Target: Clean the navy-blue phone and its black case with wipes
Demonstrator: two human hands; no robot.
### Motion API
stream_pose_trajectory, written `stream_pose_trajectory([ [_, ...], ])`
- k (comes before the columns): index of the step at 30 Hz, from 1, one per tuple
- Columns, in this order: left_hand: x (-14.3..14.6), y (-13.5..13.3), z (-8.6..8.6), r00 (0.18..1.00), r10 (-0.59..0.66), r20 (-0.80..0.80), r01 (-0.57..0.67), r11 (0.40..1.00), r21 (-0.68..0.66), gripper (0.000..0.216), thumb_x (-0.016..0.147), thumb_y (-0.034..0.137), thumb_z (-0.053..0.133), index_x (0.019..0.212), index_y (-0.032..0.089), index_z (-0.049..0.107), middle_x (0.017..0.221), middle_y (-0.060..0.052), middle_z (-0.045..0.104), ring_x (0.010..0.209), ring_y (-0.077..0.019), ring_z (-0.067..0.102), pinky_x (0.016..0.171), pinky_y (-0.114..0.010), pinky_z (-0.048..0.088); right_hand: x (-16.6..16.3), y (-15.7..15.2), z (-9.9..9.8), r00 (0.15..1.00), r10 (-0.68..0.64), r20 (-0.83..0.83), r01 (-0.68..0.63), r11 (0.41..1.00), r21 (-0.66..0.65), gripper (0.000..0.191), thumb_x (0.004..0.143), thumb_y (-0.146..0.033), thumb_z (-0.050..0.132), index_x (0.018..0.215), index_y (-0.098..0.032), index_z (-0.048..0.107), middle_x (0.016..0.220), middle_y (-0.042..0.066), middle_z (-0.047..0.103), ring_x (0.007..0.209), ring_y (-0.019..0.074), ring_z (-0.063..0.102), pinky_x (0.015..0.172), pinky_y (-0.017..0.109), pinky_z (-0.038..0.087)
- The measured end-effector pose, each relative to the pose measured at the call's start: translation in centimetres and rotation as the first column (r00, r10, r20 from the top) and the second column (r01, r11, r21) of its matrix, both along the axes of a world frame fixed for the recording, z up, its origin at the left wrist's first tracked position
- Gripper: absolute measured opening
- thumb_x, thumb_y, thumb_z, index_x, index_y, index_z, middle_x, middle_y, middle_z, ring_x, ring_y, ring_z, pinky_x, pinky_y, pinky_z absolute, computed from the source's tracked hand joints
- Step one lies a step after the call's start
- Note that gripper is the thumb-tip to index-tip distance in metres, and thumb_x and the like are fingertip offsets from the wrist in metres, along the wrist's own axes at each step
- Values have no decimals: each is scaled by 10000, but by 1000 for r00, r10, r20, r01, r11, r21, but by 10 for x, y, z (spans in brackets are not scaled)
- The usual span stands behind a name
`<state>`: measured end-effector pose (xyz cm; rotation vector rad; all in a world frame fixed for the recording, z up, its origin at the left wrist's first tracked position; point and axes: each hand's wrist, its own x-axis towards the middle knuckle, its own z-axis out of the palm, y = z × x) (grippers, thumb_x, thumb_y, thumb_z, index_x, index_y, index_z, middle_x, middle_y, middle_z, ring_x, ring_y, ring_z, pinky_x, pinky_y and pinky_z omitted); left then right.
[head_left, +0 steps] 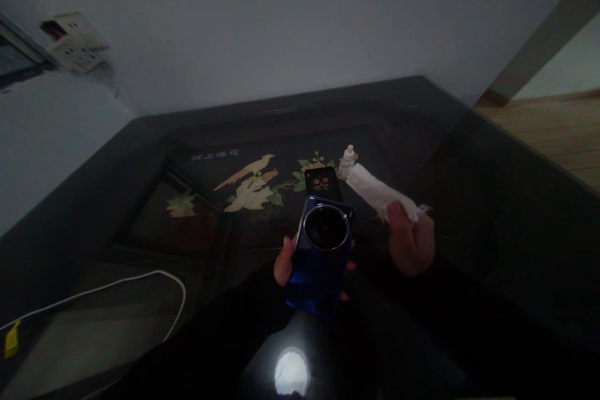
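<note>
My left hand [285,262] is wrapped round a blue phone [319,262], back side up, with its large round camera ring facing me. My right hand [411,240] is closed on a rolled white tissue [379,192] that sticks up and to the left, a little to the right of the phone. Just beyond the phone, a dark phone case [321,182] with a floral print lies on the table. A small clear dropper bottle [347,162] stands beside it, close to the tissue's far end.
The dark glossy table [492,200] has an inlaid bird-and-flower panel [250,186] in its middle. A white cable [154,281] loops across the front left. A bright light reflection [291,372] shows near the front edge. Wall sockets [75,44] sit at the left, wooden floor [557,131] at the right.
</note>
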<state>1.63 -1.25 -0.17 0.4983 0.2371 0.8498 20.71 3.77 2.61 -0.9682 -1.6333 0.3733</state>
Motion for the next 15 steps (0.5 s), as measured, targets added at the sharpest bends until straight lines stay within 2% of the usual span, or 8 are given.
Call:
stream_pose_trajectory([
  [2,3,3,5,995,56,-88,-59,998,-32,767,735,667,421,1318,171,367,1316,-216,446,1078,-362,539,731,-530,498,-3,-8,12,929,137,344,-206,963,175,389,922,-296,296,1239,-195,497,1190,59,601,1139,211,526,1009,465,358],
  [4,8,7,13,969,150,-196,-163,985,-52,736,796,634,326,1357,157,321,1333,-199,435,1163,-327,484,899,-523,423,-9,-15,21,790,140,596,-351,902,253,441,923,-326,282,1283,-126,441,1279,106,523,1228,232,433,1082,523,185],
  [5,10,9,18,958,186,-219,-202,978,-53,696,823,604,291,1356,158,333,1337,-163,444,1228,-273,427,1011,-450,342,-13,-18,23,735,117,667,-379,888,262,464,922,-333,279,1284,-85,432,1306,130,488,1256,237,393,1094,522,130],
  [7,14,10,27,890,304,-340,-345,936,-67,637,854,560,232,1313,159,419,1277,-113,512,1250,-217,405,1061,-369,283,-20,-22,22,666,94,740,-390,889,238,477,918,-323,291,1270,-36,437,1343,149,437,1291,236,333,1108,493,81],
  [9,14,8,33,837,359,-413,-421,904,-68,678,860,556,150,1235,126,516,1172,-100,582,1206,-209,456,1005,-332,363,-23,-25,17,631,106,768,-413,885,216,468,913,-320,308,1262,-44,450,1360,128,419,1303,224,311,1116,465,67],
  [11,12,4,36,830,366,-421,-431,900,-67,758,851,570,99,1142,60,578,1081,-121,613,1113,-216,530,895,-282,455,-20,-25,11,639,124,759,-457,855,245,480,914,-351,298,1242,-47,473,1346,120,441,1297,216,323,1119,452,68],
  [12,12,2,36,834,365,-413,-427,902,-68,706,858,562,142,1075,78,607,1063,-125,613,1063,-215,558,813,-286,501,-17,-25,9,656,130,744,-476,836,274,487,914,-365,298,1223,-41,489,1327,124,464,1289,214,338,1119,448,77],
  [15,13,2,37,853,359,-379,-417,905,-81,409,865,416,428,1117,115,544,1120,-101,565,982,-193,570,847,-375,479,-8,-19,7,723,122,680,-473,805,358,465,906,-361,329,1180,-38,519,1254,137,537,1257,206,392,1113,452,118],
])
